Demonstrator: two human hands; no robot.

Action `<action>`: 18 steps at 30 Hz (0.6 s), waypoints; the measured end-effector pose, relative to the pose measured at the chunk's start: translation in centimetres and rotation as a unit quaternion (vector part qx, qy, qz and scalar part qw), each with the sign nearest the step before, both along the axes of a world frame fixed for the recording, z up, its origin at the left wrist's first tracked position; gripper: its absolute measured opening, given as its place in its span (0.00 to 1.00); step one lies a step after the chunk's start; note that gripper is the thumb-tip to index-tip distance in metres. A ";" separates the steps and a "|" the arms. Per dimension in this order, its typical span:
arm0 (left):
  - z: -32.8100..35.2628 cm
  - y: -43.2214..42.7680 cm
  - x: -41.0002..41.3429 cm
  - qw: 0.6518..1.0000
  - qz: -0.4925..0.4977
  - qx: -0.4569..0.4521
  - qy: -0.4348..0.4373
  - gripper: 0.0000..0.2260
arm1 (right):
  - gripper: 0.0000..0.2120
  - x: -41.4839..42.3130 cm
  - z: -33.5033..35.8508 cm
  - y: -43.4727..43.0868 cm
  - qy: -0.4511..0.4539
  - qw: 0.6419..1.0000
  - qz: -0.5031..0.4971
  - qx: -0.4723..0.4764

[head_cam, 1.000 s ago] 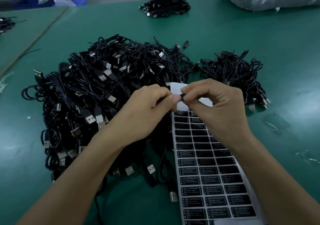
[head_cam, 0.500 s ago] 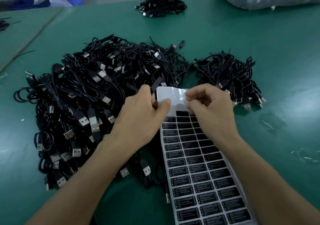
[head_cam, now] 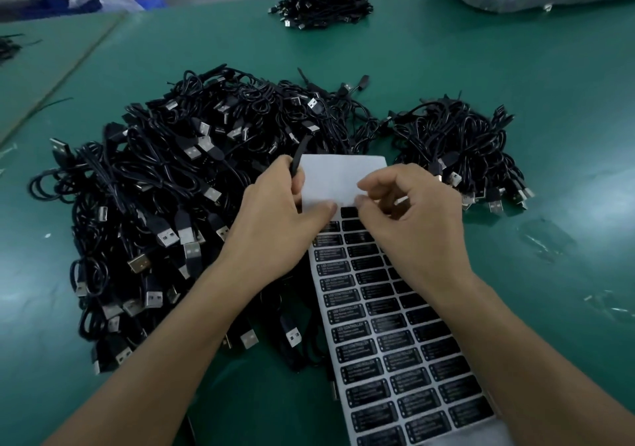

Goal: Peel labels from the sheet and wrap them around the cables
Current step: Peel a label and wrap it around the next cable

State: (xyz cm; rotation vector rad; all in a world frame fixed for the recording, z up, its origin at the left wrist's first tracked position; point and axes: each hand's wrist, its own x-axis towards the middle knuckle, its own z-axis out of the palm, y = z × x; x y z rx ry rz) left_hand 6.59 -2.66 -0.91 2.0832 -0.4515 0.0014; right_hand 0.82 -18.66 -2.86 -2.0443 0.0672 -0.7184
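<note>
Right hand (head_cam: pixel 414 232) hides sheet (head_cam: pixel 395 346) rows, maybe pinching.

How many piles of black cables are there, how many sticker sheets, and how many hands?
Piles of black cables: 3, the big pile, small pile and far pile; the stray cables at the left edge are not counted
Sticker sheet: 1
Hands: 2, the left hand gripping one cable and the right hand pinching the sheet
Total: 6
</note>
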 end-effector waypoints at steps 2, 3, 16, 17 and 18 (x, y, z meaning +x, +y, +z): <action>-0.1 0.1 0.2 0.999 0.015 -0.030 0.009 0.16 | 0.06 -0.1 0.1 0.1 0.007 0.999 -0.005 -0.035; -0.3 0.1 0.3 0.999 0.019 -0.039 0.006 0.15 | 0.04 -0.2 0.2 0.1 0.018 0.999 0.000 -0.044; -1.1 -0.1 0.7 0.996 -0.003 -0.090 0.015 0.18 | 0.10 -0.5 0.5 1.0 0.062 0.997 -0.009 -0.055; -1.1 -0.1 0.7 0.996 -0.005 -0.093 0.019 0.18 | 0.10 -0.5 0.5 1.0 0.061 0.996 -0.008 -0.059; -1.2 -0.1 0.6 0.995 -0.007 -0.095 0.021 0.18 | 0.10 -0.5 0.5 1.1 0.059 0.996 -0.007 -0.067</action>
